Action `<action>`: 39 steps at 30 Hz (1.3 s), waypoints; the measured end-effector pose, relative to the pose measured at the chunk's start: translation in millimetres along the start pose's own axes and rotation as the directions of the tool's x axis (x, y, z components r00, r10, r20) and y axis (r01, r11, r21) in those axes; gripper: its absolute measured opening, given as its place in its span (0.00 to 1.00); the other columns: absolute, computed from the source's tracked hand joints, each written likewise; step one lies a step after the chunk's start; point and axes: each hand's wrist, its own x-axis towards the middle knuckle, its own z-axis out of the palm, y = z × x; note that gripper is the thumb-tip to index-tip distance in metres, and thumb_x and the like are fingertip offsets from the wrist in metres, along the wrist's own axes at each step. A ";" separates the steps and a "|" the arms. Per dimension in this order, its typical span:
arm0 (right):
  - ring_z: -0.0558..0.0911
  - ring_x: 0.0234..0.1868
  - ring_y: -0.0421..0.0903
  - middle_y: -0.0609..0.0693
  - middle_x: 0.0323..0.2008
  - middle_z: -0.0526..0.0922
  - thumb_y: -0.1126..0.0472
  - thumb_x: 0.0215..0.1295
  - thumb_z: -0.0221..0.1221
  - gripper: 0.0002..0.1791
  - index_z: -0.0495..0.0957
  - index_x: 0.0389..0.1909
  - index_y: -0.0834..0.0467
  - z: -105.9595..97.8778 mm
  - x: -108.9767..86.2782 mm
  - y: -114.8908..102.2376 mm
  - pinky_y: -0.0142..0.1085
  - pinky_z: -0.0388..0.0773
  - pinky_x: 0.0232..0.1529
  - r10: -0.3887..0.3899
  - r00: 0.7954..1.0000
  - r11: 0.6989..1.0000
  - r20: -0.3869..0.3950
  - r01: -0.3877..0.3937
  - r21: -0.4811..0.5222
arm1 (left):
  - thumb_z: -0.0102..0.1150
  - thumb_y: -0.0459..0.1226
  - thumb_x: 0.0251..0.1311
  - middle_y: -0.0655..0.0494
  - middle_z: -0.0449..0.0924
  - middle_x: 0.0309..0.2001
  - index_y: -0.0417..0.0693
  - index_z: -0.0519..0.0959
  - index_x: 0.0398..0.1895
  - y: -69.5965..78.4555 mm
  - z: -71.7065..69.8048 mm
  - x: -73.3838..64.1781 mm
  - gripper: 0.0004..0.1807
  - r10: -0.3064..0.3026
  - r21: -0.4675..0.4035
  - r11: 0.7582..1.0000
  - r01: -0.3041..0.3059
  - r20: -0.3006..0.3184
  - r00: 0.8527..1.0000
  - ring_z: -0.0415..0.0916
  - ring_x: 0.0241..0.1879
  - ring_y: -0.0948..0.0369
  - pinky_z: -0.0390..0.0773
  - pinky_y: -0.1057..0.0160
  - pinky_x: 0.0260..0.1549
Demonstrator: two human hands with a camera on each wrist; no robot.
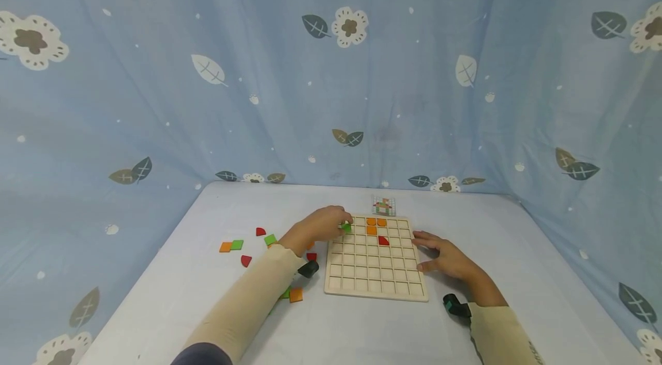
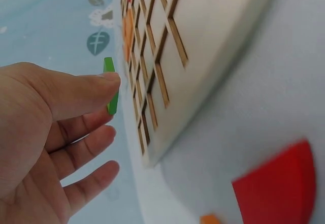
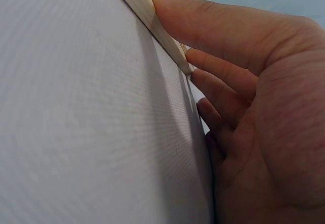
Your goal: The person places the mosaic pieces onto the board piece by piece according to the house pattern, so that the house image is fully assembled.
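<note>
My left hand (image 1: pixel 324 223) pinches a green tile (image 2: pixel 112 104) between thumb and forefinger, over the far left corner of a wooden grid board (image 1: pixel 376 290). In the left wrist view the tile appears edge-on, its other fingers loosely spread. Along the board's right edge rests my right hand (image 1: pixel 449 260), with thumb and fingertips touching the rim and fingers fairly straight. Two rounded orange tiles (image 1: pixel 381 222), an orange square tile (image 1: pixel 372 230) and a red quarter-circle tile (image 1: pixel 383 241) sit in cells of the board.
Loose tiles lie left of the board, among them an orange square (image 1: pixel 225 247), a green square (image 1: pixel 237 245) and a red quarter-circle (image 1: pixel 246 260). The left forearm hides some. A small pattern card (image 1: pixel 384 206) lies beyond the board's far edge, before a blue curtain (image 1: pixel 289 95).
</note>
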 end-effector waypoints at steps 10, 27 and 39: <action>0.55 0.71 0.65 0.59 0.70 0.61 0.51 0.45 0.74 0.42 0.73 0.63 0.62 0.1 1.2 -0.2 0.63 0.51 0.65 0.022 1.000 1.000 0.006 -0.022 0.012 | 0.63 0.38 0.63 0.59 0.78 0.46 0.51 0.82 0.53 10.0 3.2 8.3 0.15 0.003 -0.009 1.000 -0.003 -0.005 1.000 0.76 0.46 0.63 0.75 0.61 0.50; 0.54 0.71 0.66 0.61 0.70 0.61 0.52 0.46 0.74 0.42 0.73 0.63 0.63 -0.2 -0.2 -1.3 0.65 0.49 0.64 -0.013 1.000 1.000 0.009 0.012 0.013 | 0.62 0.36 0.63 0.59 0.79 0.49 0.53 0.81 0.56 23.6 9.1 18.6 0.17 0.062 0.017 0.998 -0.062 0.005 0.998 0.76 0.49 0.63 0.74 0.64 0.50; 0.53 0.71 0.66 0.61 0.70 0.61 0.53 0.47 0.74 0.41 0.73 0.63 0.63 -1.6 0.1 -0.6 0.64 0.49 0.65 -0.012 1.000 1.000 0.008 0.012 0.005 | 0.64 0.38 0.63 0.61 0.79 0.46 0.53 0.82 0.54 34.0 13.1 26.5 0.16 0.063 0.015 0.998 -0.063 0.027 0.998 0.75 0.47 0.64 0.75 0.64 0.48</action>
